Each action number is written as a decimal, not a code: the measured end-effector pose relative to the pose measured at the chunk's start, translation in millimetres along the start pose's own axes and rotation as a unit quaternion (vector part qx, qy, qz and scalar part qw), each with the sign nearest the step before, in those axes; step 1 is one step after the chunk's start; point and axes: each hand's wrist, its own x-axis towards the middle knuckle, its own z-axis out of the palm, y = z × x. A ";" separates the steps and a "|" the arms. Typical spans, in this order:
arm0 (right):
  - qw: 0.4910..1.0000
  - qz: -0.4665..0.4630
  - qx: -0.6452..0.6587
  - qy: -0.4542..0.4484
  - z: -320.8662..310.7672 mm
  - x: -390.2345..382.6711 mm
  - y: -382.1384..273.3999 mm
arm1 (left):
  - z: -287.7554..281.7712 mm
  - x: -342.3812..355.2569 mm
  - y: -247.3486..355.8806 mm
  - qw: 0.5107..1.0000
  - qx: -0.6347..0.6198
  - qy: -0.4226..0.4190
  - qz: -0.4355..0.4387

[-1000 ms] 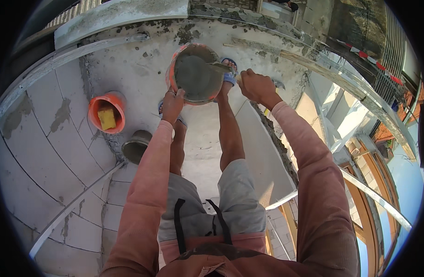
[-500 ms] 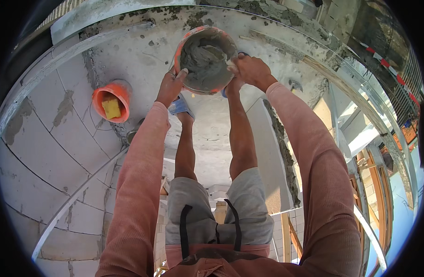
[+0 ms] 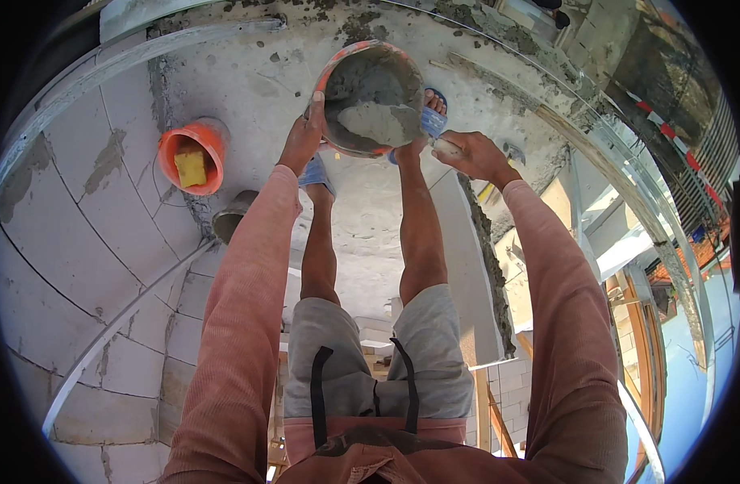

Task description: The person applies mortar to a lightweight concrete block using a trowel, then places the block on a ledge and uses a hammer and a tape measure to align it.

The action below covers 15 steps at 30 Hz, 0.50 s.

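Note:
A round orange bucket (image 3: 346, 53) holds wet grey mortar (image 3: 382, 73) and stands above my feet. My left hand (image 3: 305, 133) grips its left rim, thumb over the edge. To the right of the bucket, my right hand (image 3: 475, 153) is closed round a pale, mortar-smeared handle, apparently a trowel's. A flat mortar-coated patch, likely the trowel blade (image 3: 378, 121), lies over the mortar inside the bucket. The joint between handle and blade cannot be made out clearly.
A smaller orange bucket (image 3: 200, 133) with a yellow sponge (image 3: 191, 168) sits left, near a dark round container (image 3: 233, 216). Light block walls (image 3: 95, 210) rise at left. A mortar-topped block (image 3: 458, 266) stands right of my legs in blue slippers (image 3: 433, 123). Red-white tape (image 3: 668, 129) hangs far right.
My right hand has drawn back from the bucket rim toward the right and nearer to me. The pale flat patch in the mortar now shows broader. My left hand stays on the rim.

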 end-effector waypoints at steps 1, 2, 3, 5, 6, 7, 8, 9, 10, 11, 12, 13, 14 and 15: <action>0.999 -0.007 -0.035 0.004 -1.2 -0.1 2.6 | -2.3 -0.9 -2.8 1.000 -0.006 0.009 -0.020; 0.997 -0.015 -0.069 0.008 -1.9 0.6 5.1 | -5.8 -0.4 -4.7 0.999 -0.011 0.019 -0.040; 0.998 -0.017 -0.068 0.005 -5.2 1.2 2.4 | -10.3 -1.3 -5.8 0.999 -0.011 0.022 -0.042; 0.998 -0.015 -0.050 -0.039 -12.2 5.6 -2.3 | -18.9 -1.7 -7.3 0.997 -0.059 -0.007 -0.046; 0.998 -0.012 -0.052 -0.039 -12.6 5.8 -0.2 | -16.8 -3.2 -4.7 0.997 -0.061 -0.010 -0.047; 0.998 -0.041 -0.045 -0.032 -12.4 6.0 1.6 | -15.5 -4.5 -1.5 0.997 -0.056 -0.009 -0.044; 0.997 -0.068 -0.038 -0.024 -12.6 5.3 3.5 | -13.0 -5.5 2.0 0.998 -0.051 -0.009 -0.042; 0.996 -0.071 -0.037 -0.025 -13.5 5.0 -3.3 | -16.2 -6.7 3.9 0.998 -0.050 -0.006 -0.042; 0.997 -0.059 -0.011 -0.043 -18.6 2.5 -15.0 | -19.3 -6.6 5.9 0.998 -0.034 0.002 -0.050; 0.997 -0.046 0.014 -0.062 -23.1 0.1 -25.5 | -22.0 -7.1 7.9 0.998 -0.019 0.010 -0.056; 0.997 -0.043 0.011 -0.061 -28.1 -4.1 -29.3 | -18.7 -8.8 11.0 0.998 -0.021 0.007 -0.056; 0.996 -0.045 0.009 -0.073 -33.3 -8.3 -32.2 | -15.6 -11.6 13.9 0.998 -0.019 0.006 -0.058; 0.995 -0.047 0.006 -0.085 -39.2 -13.6 -34.4 | -11.2 -13.3 17.7 0.998 -0.016 0.004 -0.060; 0.995 -0.049 0.004 -0.083 -44.5 -17.0 -40.6 | -13.7 -13.2 18.3 0.998 -0.017 0.005 -0.057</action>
